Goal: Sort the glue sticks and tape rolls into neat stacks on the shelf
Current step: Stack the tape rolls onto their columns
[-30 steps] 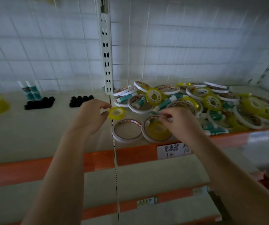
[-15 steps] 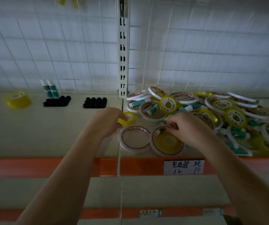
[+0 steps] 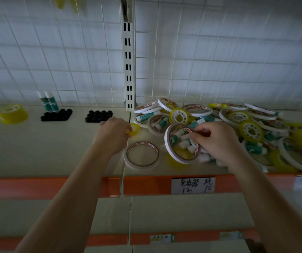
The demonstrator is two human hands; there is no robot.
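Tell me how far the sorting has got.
Barely started. Done: two glue sticks standing and one yellow roll at far left. In hand: left hand holds a small yellow roll; right hand tilts up a white ring roll. Left: the mixed pile.

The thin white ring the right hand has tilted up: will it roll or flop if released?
The thin white ring looks rigid, probably light. Tilted on edge in the right hand, it would likely fall flat rather than roll far.
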